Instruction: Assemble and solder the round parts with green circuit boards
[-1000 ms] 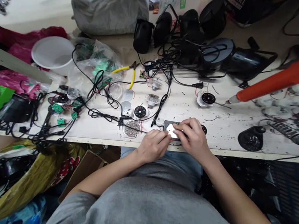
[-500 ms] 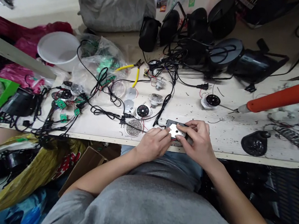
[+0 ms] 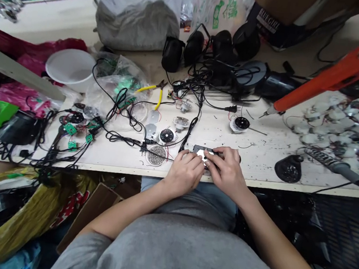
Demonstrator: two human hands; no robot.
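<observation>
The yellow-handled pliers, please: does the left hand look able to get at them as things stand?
Probably yes: the pliers lie uncovered, up and left of the left hand, with only loose black cables between. That hand would first have to leave the small black part.

Layout about the small housing, on the bench at its near edge: mesh disc left; cutters behind-left; bowl farther behind-left; soldering iron right; rounded casings behind.
</observation>
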